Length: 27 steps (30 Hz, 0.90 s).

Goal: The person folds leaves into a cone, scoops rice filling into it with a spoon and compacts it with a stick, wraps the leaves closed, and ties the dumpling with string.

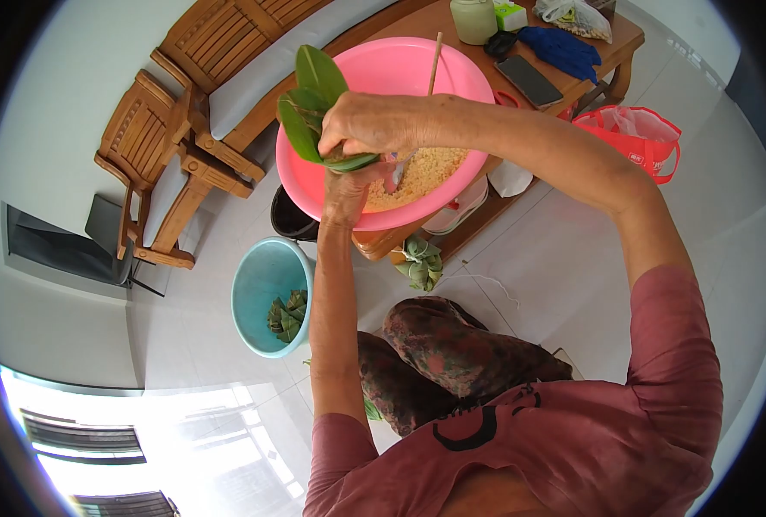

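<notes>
Over the near left side of a pink basin (383, 50), my left hand (348, 191) wraps from below around a folded bundle of broad green bamboo leaves (301, 127). Long leaf ends stick up past the basin's rim. My right hand (374, 125) is closed over the top of the bundle, its fingertips bent down onto the leaves; what lies inside the fold is hidden. Pale yellow grains of rice (430, 172) fill the lower part of the basin. A thin wooden stick (435, 65) stands in it. Something whitish by my left fingers is too unclear to name.
The basin rests on a wooden table (417, 21) with a phone (529, 82), blue cloth (564, 52) and jar (473, 19). Leaf-wrapped parcels (420, 261) hang at its edge. A light-blue bucket (243, 297) holds more. Wooden chairs (142, 138) and a red bag (637, 138) flank it.
</notes>
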Each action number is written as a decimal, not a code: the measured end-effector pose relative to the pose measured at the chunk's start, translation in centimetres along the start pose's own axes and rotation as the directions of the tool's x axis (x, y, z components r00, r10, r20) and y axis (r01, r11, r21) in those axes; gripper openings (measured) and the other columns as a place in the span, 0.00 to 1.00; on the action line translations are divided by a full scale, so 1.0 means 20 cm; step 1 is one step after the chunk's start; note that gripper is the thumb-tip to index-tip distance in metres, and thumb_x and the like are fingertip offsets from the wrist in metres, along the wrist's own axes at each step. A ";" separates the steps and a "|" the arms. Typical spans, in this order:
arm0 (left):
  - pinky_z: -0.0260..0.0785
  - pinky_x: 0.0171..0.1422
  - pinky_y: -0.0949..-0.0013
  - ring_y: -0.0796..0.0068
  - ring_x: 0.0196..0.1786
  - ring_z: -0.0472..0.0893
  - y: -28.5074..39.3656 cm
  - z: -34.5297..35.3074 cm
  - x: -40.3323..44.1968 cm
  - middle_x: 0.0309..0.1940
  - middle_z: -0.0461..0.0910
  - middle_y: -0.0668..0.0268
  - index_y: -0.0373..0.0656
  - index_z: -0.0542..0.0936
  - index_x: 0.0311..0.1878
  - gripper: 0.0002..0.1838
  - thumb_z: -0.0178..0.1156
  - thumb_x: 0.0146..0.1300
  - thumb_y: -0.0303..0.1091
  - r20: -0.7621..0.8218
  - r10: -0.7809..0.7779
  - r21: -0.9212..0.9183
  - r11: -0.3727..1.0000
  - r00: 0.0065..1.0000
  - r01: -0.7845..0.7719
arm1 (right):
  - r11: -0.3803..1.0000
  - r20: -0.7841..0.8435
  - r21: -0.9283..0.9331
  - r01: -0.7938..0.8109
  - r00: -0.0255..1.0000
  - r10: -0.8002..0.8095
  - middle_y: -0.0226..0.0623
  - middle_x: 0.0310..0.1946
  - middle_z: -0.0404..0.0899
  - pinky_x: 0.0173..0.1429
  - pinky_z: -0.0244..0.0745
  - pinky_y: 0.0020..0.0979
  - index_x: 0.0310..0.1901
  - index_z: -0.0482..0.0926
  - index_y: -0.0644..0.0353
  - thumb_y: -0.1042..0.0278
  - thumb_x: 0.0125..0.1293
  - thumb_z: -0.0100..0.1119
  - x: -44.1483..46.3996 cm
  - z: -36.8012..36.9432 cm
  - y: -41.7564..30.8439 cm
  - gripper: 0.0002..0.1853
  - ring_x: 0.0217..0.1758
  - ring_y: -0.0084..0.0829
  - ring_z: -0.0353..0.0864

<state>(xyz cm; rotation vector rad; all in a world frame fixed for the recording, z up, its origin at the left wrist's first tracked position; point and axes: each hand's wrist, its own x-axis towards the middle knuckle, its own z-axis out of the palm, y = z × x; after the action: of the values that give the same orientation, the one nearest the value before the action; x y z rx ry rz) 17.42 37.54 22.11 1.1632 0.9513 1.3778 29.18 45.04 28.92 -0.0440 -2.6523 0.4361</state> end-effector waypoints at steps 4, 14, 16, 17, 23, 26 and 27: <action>0.69 0.41 0.73 0.76 0.38 0.75 -0.02 -0.01 0.01 0.33 0.74 0.70 0.42 0.74 0.39 0.22 0.62 0.38 0.11 0.003 -0.046 -0.011 0.999 0.999 0.046 | 0.992 -0.026 -0.005 0.129 0.991 -0.129 0.45 0.13 0.67 0.21 0.60 0.34 0.18 0.74 0.70 0.78 0.39 0.53 -0.03 0.05 0.05 0.04 0.17 0.34 0.66; 0.68 0.43 0.74 0.77 0.37 0.75 -0.04 -0.02 0.01 0.33 0.74 0.70 0.42 0.74 0.39 0.22 0.63 0.38 0.13 -0.091 0.085 0.051 0.995 0.992 -0.081 | 0.990 -0.014 -0.137 -0.036 0.999 0.035 0.46 0.23 0.75 0.27 0.71 0.35 0.22 0.76 0.69 0.81 0.42 0.56 -0.02 -0.05 -0.01 0.03 0.27 0.40 0.78; 0.67 0.45 0.72 0.77 0.39 0.75 -0.05 -0.03 0.02 0.35 0.75 0.70 0.41 0.74 0.40 0.22 0.64 0.37 0.18 -0.081 0.065 0.092 0.994 0.995 -0.057 | 0.984 -0.008 -0.145 -0.102 0.995 0.102 0.46 0.23 0.76 0.28 0.72 0.35 0.23 0.77 0.69 0.80 0.42 0.57 -0.02 0.03 0.04 0.04 0.27 0.41 0.78; 0.67 0.45 0.72 0.77 0.39 0.75 -0.05 -0.02 0.03 0.35 0.75 0.70 0.41 0.75 0.40 0.21 0.64 0.37 0.18 -0.081 0.077 0.097 0.993 0.994 -0.069 | 0.980 -0.005 -0.151 -0.133 0.991 0.134 0.46 0.23 0.76 0.29 0.73 0.35 0.24 0.77 0.68 0.80 0.42 0.57 -0.01 0.06 0.08 0.04 0.28 0.41 0.78; 0.67 0.39 0.75 0.79 0.35 0.74 -0.06 -0.03 0.03 0.32 0.74 0.73 0.44 0.74 0.40 0.23 0.62 0.38 0.12 -0.080 0.097 0.132 0.987 0.992 -0.086 | 0.979 0.088 -0.052 -0.195 0.976 0.199 0.46 0.26 0.78 0.33 0.75 0.33 0.28 0.79 0.67 0.78 0.45 0.58 -0.02 0.06 0.07 0.06 0.31 0.40 0.80; 0.67 0.38 0.74 0.78 0.33 0.74 -0.07 -0.04 0.05 0.31 0.74 0.73 0.43 0.74 0.38 0.21 0.62 0.38 0.12 -0.142 0.134 0.128 0.985 0.981 -0.116 | 0.994 -0.208 -0.103 0.027 0.977 -0.048 0.47 0.30 0.79 0.35 0.75 0.32 0.32 0.80 0.67 0.78 0.48 0.58 -0.05 -0.02 0.11 0.07 0.32 0.39 0.80; 0.66 0.37 0.74 0.79 0.33 0.74 -0.07 -0.04 0.04 0.31 0.74 0.73 0.43 0.74 0.37 0.20 0.62 0.38 0.13 -0.159 0.149 0.134 0.983 0.976 -0.128 | 0.998 -0.271 -0.063 -0.016 0.963 -0.002 0.47 0.30 0.79 0.36 0.75 0.32 0.32 0.80 0.67 0.78 0.50 0.58 -0.07 -0.05 0.11 0.07 0.32 0.39 0.80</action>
<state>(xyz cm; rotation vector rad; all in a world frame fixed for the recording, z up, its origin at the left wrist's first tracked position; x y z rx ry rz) 16.87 38.52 20.67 1.2389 1.1053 1.5671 30.82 47.32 28.34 -0.1244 -2.3955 0.3207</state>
